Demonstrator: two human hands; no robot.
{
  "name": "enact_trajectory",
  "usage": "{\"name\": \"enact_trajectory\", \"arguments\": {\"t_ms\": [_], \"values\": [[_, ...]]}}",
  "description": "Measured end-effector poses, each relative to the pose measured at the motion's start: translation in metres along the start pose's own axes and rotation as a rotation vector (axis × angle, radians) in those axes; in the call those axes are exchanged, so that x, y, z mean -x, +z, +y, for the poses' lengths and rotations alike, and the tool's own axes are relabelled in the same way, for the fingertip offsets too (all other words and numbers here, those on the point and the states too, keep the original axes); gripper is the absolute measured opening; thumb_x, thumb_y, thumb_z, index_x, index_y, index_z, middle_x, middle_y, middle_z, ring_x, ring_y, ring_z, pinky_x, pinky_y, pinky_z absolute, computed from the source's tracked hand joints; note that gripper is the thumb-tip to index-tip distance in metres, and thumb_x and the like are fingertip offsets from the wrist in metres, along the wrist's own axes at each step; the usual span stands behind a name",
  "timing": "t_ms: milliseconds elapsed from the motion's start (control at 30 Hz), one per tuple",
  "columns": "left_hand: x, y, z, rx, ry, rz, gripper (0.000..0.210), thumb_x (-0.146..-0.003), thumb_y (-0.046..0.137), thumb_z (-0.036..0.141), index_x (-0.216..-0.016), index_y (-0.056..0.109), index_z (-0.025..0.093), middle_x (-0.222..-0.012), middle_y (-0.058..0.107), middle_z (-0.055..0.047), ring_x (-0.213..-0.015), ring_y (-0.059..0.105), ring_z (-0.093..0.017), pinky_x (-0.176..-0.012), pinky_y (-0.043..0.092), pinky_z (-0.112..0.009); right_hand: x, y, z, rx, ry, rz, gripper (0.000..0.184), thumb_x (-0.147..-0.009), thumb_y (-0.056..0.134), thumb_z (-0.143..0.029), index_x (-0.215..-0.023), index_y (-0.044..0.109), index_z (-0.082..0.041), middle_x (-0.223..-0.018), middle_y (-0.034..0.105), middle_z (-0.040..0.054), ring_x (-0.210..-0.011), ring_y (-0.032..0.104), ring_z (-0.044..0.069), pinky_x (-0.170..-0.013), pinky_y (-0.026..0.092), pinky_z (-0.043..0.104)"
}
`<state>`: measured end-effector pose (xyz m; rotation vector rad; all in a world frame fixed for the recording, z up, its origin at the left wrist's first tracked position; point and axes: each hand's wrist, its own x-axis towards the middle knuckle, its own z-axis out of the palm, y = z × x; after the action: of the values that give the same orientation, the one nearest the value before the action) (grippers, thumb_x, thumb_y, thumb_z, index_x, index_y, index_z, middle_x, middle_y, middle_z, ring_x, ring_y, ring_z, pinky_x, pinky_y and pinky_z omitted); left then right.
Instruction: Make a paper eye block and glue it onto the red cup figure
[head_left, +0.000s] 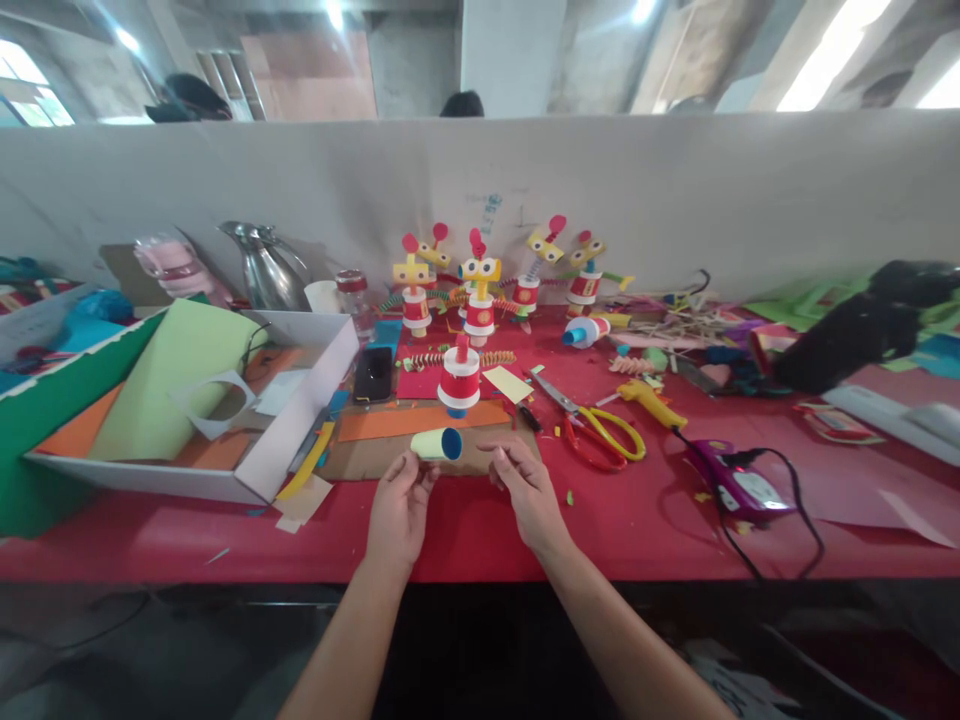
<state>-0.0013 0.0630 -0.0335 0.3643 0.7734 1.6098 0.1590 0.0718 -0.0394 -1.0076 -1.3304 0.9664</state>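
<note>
My left hand (403, 503) pinches a short paper tube (431, 446), pale yellow outside and blue inside, its round mouth turned to the right. Just right of the tube's mouth, apart from it, is my right hand (527, 492). Its index finger is stretched toward the tube, the other fingers are partly curled, and I see nothing in them. Beyond the hands stands a red and white paper-cup body (459, 376) on a blue base. An orange paper strip (420, 421) and a piece of cardboard (360, 460) lie beneath and behind the tube.
Several paper-cup figures (480, 300) stand along the back board. Scissors (592, 420), a yellow glue gun (652, 402) and a purple corded device (739, 482) lie to the right. A white box (259, 480) of paper sheets is on the left, near a phone (373, 374).
</note>
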Motion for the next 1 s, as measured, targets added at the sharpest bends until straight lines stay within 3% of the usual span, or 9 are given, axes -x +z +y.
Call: {"name": "enact_trajectory", "arguments": {"t_ms": [133,200,367,500,633,700,833,1000], "values": [[0.002,0.004,0.005,0.109,-0.017,0.054,0.011,-0.076,0.075,0.021,-0.086,0.071,0.017,-0.083,0.071,0.000,-0.076,0.064,-0.010,-0.070,0.053,-0.022,0.001,0.001,-0.003,-0.032,-0.007,-0.036,0.023,-0.091,0.057,-0.041,-0.097,0.071,-0.024,-0.081,0.057,0.0019,-0.065,0.052,0.014,-0.058,0.043,0.027],[0.002,0.004,0.004,0.094,-0.009,0.028,0.011,-0.075,0.076,0.022,-0.082,0.070,0.017,-0.084,0.071,0.000,-0.081,0.065,-0.011,-0.072,0.053,-0.022,0.003,0.001,-0.006,-0.070,-0.006,-0.060,0.022,-0.090,0.058,-0.040,-0.098,0.070,-0.024,-0.080,0.059,0.0015,-0.064,0.054,0.013,-0.059,0.044,0.027],[0.006,0.003,-0.002,-0.092,0.038,-0.097,0.018,-0.065,0.084,0.023,-0.075,0.070,0.017,-0.082,0.071,0.000,-0.086,0.065,-0.011,-0.087,0.049,-0.024,0.005,0.002,-0.012,-0.183,0.001,-0.130,0.026,-0.089,0.061,-0.039,-0.109,0.065,-0.025,-0.102,0.065,0.0053,-0.076,0.062,0.016,-0.067,0.051,0.029],[0.009,0.002,-0.006,-0.257,0.124,-0.140,0.017,-0.067,0.082,0.027,-0.080,0.072,0.019,-0.087,0.069,0.000,-0.089,0.062,-0.013,-0.091,0.046,-0.027,0.005,0.004,-0.008,-0.204,-0.011,-0.140,0.043,-0.078,0.074,-0.036,-0.117,0.058,-0.029,-0.113,0.063,0.0049,-0.083,0.063,0.017,-0.078,0.055,0.034],[0.008,-0.001,-0.008,-0.463,0.177,-0.228,0.016,-0.071,0.077,0.027,-0.086,0.075,0.020,-0.096,0.067,-0.002,-0.095,0.061,-0.016,-0.090,0.046,-0.029,0.001,0.006,-0.002,-0.079,-0.010,-0.128,0.017,-0.076,0.073,-0.037,-0.081,0.069,-0.022,-0.097,0.066,0.0065,-0.088,0.063,0.021,-0.079,0.054,0.035],[0.008,-0.001,-0.008,-0.568,0.195,-0.256,0.021,-0.070,0.078,0.025,-0.090,0.075,0.020,-0.101,0.066,-0.003,-0.097,0.060,-0.018,-0.089,0.046,-0.030,-0.001,0.006,-0.001,-0.058,0.007,-0.120,0.020,-0.078,0.071,-0.037,-0.067,0.067,-0.020,-0.091,0.067,0.0068,-0.087,0.063,0.022,-0.076,0.053,0.033],[0.008,0.002,-0.007,-0.734,0.292,-0.199,0.015,-0.074,0.072,0.024,-0.088,0.074,0.020,-0.100,0.067,-0.004,-0.097,0.060,-0.020,-0.088,0.045,-0.031,-0.002,0.007,-0.002,-0.077,0.039,-0.119,0.020,-0.075,0.073,-0.038,-0.066,0.069,-0.020,-0.088,0.070,0.0055,-0.075,0.064,0.019,-0.064,0.053,0.030],[0.006,0.002,-0.007,-0.787,0.354,-0.135,0.007,-0.076,0.069,0.024,-0.080,0.072,0.019,-0.096,0.067,-0.004,-0.095,0.061,-0.020,-0.087,0.045,-0.031,-0.001,0.009,-0.004,-0.072,0.055,-0.108,0.016,-0.067,0.078,-0.035,-0.072,0.074,-0.021,-0.094,0.072,0.0061,-0.077,0.066,0.021,-0.067,0.056,0.032]]}}
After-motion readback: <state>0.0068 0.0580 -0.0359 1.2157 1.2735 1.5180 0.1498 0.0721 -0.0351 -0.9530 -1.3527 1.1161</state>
